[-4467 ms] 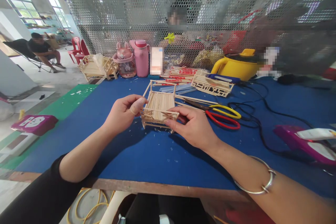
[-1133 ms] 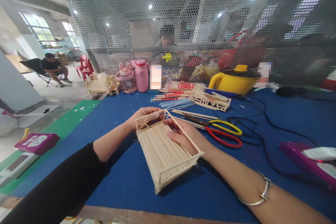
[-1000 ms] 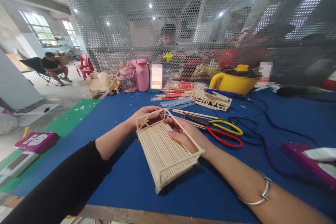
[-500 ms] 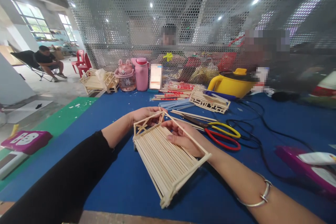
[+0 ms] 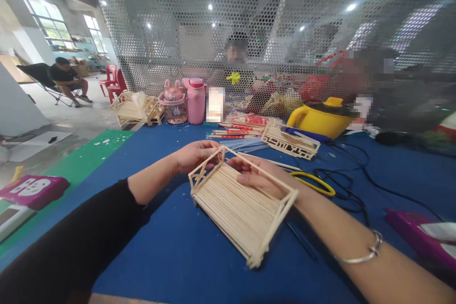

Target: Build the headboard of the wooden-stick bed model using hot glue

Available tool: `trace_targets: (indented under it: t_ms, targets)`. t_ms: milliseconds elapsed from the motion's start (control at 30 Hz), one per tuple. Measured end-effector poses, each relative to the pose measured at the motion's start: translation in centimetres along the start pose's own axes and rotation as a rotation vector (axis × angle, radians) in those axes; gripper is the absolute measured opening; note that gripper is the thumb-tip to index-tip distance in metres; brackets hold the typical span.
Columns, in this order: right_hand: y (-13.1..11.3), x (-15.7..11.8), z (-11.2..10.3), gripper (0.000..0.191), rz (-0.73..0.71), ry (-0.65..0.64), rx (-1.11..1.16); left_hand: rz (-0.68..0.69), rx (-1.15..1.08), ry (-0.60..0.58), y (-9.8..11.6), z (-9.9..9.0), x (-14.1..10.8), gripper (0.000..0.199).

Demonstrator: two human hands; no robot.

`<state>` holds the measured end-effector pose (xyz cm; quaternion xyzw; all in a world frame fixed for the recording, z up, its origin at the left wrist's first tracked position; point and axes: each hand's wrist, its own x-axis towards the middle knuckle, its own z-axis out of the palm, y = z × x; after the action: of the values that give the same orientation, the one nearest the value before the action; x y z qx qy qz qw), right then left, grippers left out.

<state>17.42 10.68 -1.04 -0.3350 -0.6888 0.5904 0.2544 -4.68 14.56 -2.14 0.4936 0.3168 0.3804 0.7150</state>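
A small stick-built model bed (image 5: 238, 199), with a slatted base and thin end frames, is held tilted above the blue table. My left hand (image 5: 195, 156) is closed at its far corner, the fingertips partly hidden behind the frame post. My right hand (image 5: 256, 175) grips the far side from within, under the long top stick, with the thumb over the slats. Scissors with a yellow handle (image 5: 313, 183) lie just beyond my right forearm, mostly covered by it.
Behind lie another stick model (image 5: 290, 141), red-banded stick bundles (image 5: 245, 126) and pale blue strips (image 5: 242, 143). A yellow pot (image 5: 320, 121), pink bottle (image 5: 195, 102) and pink jar (image 5: 174, 107) stand near the mesh screen (image 5: 199, 47). Black cables (image 5: 384, 173) run right. A person (image 5: 66, 78) sits far left.
The model bed has shifted right and turned slightly in my hands. My right forearm now covers the scissors' red handle. The view has swung a little left.
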Motion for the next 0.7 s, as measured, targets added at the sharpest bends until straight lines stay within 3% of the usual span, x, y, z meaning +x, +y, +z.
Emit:
trace_targets:
  t_ms: [67,133,200,267,367,433,533,600,700]
  targets:
    - [-1.1,0.9,-2.2,0.033,0.099,-0.006,0.071,0.109,0.002,0.165,-0.3,-0.5,-1.4,0.033]
    - [-2.6,1.6,-4.3,0.026,0.122,0.109,0.124,0.21,0.009,0.354,-0.8,-0.9,-3.0,0.034]
    - [-4.4,1.7,-5.4,0.022,0.041,0.305,0.073,0.28,0.03,0.518,-1.4,-0.9,-4.5,0.034]
    - [-6.0,1.2,-5.0,0.022,-0.075,0.464,-0.118,0.305,0.074,0.611,-1.9,-0.6,-5.9,0.035]
    - [-7.4,-0.7,-1.9,0.017,-0.267,0.556,-0.63,0.32,0.155,0.644,-1.7,-0.1,-7.1,0.04]
    - [-7.3,-1.9,0.6,0.019,-0.415,0.509,-0.966,0.343,0.296,0.663,-1.1,-0.1,-7.4,0.041]
    - [-6.6,-2.5,3.0,0.024,-0.563,0.414,-1.247,0.352,0.537,0.661,-0.2,-0.5,-7.4,0.033]
    - [-6.1,-1.6,3.1,0.029,-0.517,0.439,-1.327,0.334,0.577,0.621,0.2,-0.9,-7.2,0.03]
    - [-5.7,0.9,1.6,0.047,-0.245,0.452,-1.298,0.313,0.558,0.558,0.4,-1.2,-6.9,0.03]
